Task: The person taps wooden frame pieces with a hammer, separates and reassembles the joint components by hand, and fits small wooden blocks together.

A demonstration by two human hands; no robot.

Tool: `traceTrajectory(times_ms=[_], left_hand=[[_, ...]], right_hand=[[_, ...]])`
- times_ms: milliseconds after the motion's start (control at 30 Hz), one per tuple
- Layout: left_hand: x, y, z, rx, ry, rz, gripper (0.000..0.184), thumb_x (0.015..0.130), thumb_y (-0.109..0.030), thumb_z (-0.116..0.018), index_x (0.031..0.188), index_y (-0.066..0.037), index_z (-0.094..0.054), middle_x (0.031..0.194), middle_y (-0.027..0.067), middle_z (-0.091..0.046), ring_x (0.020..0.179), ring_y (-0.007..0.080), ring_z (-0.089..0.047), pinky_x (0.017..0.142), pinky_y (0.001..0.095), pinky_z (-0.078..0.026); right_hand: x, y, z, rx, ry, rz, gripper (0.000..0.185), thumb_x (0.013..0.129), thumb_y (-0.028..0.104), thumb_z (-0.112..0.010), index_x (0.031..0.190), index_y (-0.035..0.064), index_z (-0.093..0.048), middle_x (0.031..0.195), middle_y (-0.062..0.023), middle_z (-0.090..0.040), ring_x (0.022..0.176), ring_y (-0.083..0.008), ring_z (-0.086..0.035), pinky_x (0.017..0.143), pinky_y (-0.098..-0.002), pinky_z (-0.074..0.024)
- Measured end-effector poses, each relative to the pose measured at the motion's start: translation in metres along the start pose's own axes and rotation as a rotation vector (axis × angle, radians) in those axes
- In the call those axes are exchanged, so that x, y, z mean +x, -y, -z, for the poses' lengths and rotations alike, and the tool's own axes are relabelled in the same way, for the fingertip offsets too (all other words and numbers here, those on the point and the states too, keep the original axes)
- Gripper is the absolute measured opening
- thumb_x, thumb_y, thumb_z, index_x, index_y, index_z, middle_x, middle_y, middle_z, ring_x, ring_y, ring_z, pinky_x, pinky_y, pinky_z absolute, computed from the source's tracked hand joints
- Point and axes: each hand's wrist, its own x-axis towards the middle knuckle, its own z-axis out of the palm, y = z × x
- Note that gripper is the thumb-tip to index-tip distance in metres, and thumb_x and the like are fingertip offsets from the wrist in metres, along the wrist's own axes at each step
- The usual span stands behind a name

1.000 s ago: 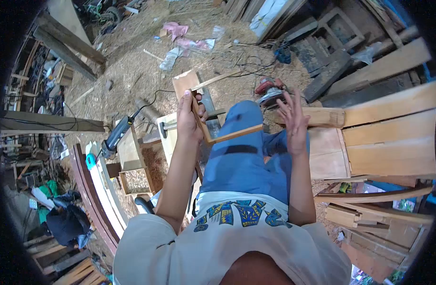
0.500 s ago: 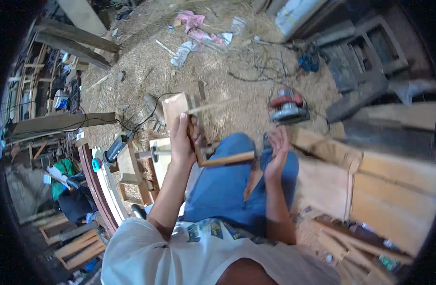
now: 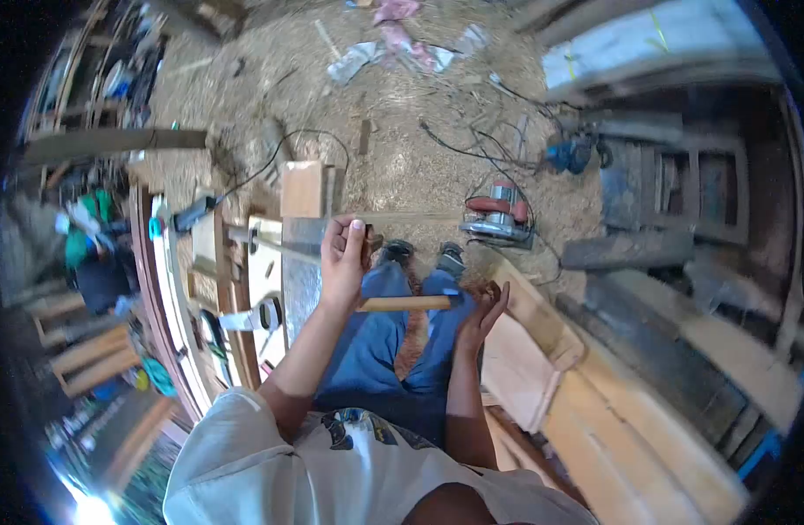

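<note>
My left hand (image 3: 343, 254) is closed, thumb and fingers pinched around the left part of a slim wooden piece. A narrow light-brown bar (image 3: 406, 304) of that piece runs level across my lap toward the right. Its join near the left hand is partly hidden. Past the bar's free end, my right hand (image 3: 480, 319) is raised beside my knee with its fingers stretched out, apparently holding nothing. A thin pale strip (image 3: 410, 216) stretches rightward from the left fingertips; whether it is attached or held, I cannot tell.
A red-and-grey circular saw (image 3: 500, 214) sits on the sawdust-covered floor, with black cords behind it. Large wooden panels (image 3: 612, 437) lie at my right. A square wood block (image 3: 303, 188) and a handsaw (image 3: 253, 318) are at my left. A blue power tool (image 3: 572, 156) lies farther off.
My view has shifted, and more of my feet shows. The wooden bar has turned from slanted to nearly level. Both hands appear slightly farther left, the left still gripping the piece.
</note>
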Motion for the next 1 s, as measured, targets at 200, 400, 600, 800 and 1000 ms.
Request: traceTrajectory(times_ms=[200, 400, 600, 800, 1000], left_hand=[[-0.066, -0.037, 0.091, 0.017, -0.273, -0.199, 0.018, 0.109, -0.023, -0.053, 0.116, -0.007, -0.053, 0.09, -0.0001, -0.061, 0.061, 0.0034, -0.044, 0.052, 0.0201, -0.034], [-0.161, -0.002, 0.179, -0.214, -0.509, -0.18, 0.018, 0.107, -0.012, -0.054, 0.123, -0.007, -0.049, 0.095, 0.0022, -0.06, 0.076, 0.0042, -0.047, 0.064, 0.0211, -0.039], [-0.226, 0.023, 0.24, -0.227, -0.726, -0.306, 0.014, 0.105, -0.007, -0.056, 0.117, -0.003, -0.05, 0.103, 0.0039, -0.059, 0.095, 0.0108, -0.057, 0.087, 0.0274, -0.047], [-0.264, 0.054, 0.286, -0.184, -0.728, -0.365, 0.016, 0.103, -0.007, -0.059, 0.116, -0.003, -0.05, 0.101, 0.0035, -0.057, 0.095, 0.0104, -0.053, 0.086, 0.0263, -0.045], [-0.276, 0.08, 0.307, -0.097, -0.731, -0.441, 0.026, 0.1, -0.007, -0.063, 0.12, 0.001, -0.051, 0.098, 0.0074, -0.059, 0.091, 0.012, -0.056, 0.082, 0.0279, -0.047]], right_hand=[[0.004, 0.092, 0.008, -0.277, 0.384, 0.007, 0.057, 0.107, 0.016, -0.051, 0.158, 0.0018, -0.028, 0.142, -0.0162, -0.051, 0.118, -0.0218, -0.055, 0.103, -0.0351, -0.0439], [0.019, 0.141, -0.042, -0.316, 0.727, 0.197, 0.052, 0.105, 0.013, -0.054, 0.154, 0.002, -0.038, 0.135, -0.0148, -0.056, 0.116, -0.0215, -0.056, 0.105, -0.0346, -0.0425], [-0.061, 0.149, -0.134, -0.372, 1.149, 0.226, 0.044, 0.104, 0.014, -0.056, 0.146, 0.0015, -0.049, 0.133, -0.0157, -0.06, 0.125, -0.0245, -0.057, 0.107, -0.0367, -0.0432], [-0.186, 0.169, -0.232, -0.489, 1.905, 0.791, 0.057, 0.094, 0.02, -0.07, 0.146, 0.0071, -0.052, 0.137, -0.0164, -0.059, 0.129, -0.0345, -0.055, 0.112, -0.0439, -0.0411], [-0.263, 0.17, -0.256, -0.574, 2.242, 0.879, 0.073, 0.085, 0.033, -0.079, 0.148, 0.0103, -0.05, 0.144, -0.016, -0.056, 0.131, -0.0391, -0.054, 0.114, -0.0494, -0.0392]])
